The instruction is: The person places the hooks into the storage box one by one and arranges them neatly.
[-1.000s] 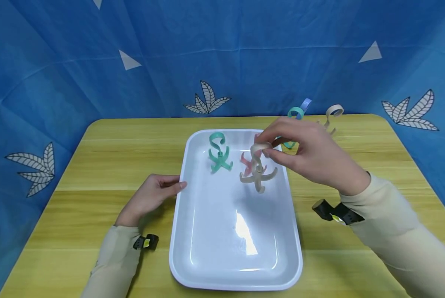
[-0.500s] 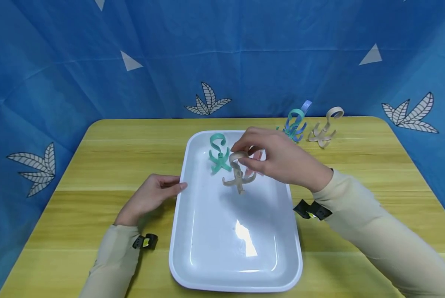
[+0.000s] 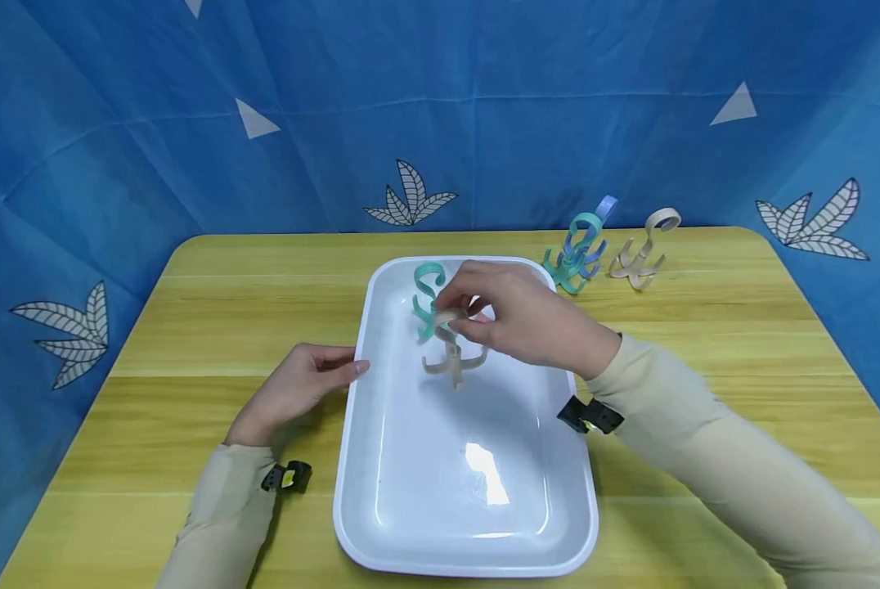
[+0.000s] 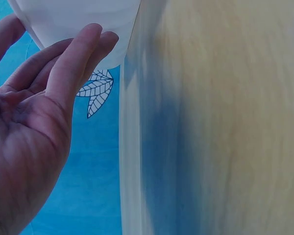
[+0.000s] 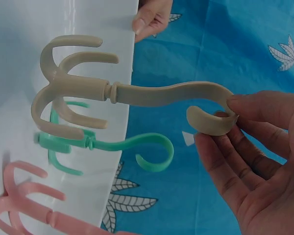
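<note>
My right hand (image 3: 517,315) pinches a beige four-pronged swivel hook (image 3: 452,353) by its curved top, thumb and fingers on the curl. The hook hangs prongs down over the far part of a white tray (image 3: 440,507). A green hook (image 5: 130,143) of the same shape stands in the tray, partly behind the beige one in the head view. Close by is a pink hook (image 5: 29,208), mostly covered by my right hand in the head view. At the tray's left rim, my left hand (image 3: 300,388) holds the edge, thumb over the rim and fingers against the outer side (image 4: 73,68).
Behind the tray's far right corner, another green hook (image 3: 572,260) and a blue hook (image 3: 593,249) stand close together on the wooden table (image 3: 190,327). Another beige hook (image 3: 637,263) is to their right. A blue patterned cloth (image 3: 337,106) hangs behind the table.
My right hand has carried the beige hook leftward across the tray, from in front of the pink hook to in front of the green one. My left hand has stayed at the rim.
</note>
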Demonstrator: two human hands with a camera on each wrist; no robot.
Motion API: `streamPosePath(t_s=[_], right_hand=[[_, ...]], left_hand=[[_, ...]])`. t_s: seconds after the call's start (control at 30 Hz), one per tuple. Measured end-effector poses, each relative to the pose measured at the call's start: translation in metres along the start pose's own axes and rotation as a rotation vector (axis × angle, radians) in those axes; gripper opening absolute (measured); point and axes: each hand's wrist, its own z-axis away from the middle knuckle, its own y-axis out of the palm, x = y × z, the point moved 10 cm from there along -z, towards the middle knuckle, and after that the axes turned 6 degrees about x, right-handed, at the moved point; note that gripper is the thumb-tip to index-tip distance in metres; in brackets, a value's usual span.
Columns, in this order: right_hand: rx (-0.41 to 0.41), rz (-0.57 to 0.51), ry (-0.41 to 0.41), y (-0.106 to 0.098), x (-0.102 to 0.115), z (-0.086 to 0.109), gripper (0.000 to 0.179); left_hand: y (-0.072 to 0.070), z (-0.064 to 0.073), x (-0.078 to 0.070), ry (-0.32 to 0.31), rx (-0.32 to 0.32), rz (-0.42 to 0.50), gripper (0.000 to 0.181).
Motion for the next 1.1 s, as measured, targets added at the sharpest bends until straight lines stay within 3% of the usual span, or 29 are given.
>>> streamPosePath(t_s=[0.13,0.4,0.6,1.1], right_hand=[[-0.014,0.033,-0.014,0.004,0.001,-0.005,0.012],[0.019,-0.042,0.019,0.018,-0.006,-0.013,0.013],[0.035,-0.03,0.019,0.026,-0.008,-0.016,0.018],[0.065,-0.012,0.064,0.033,-0.012,-0.016,0.022]], left_hand=[[0.0,0.0,0.0,-0.004,0.0,0.001,0.052],[0.0,0.001,-0.001,0.002,0.007,0.016,0.051],[0.0,0.001,-0.002,0.004,0.008,0.021,0.05],[0.001,-0.001,0.001,0.0,0.005,0.012,0.051]])
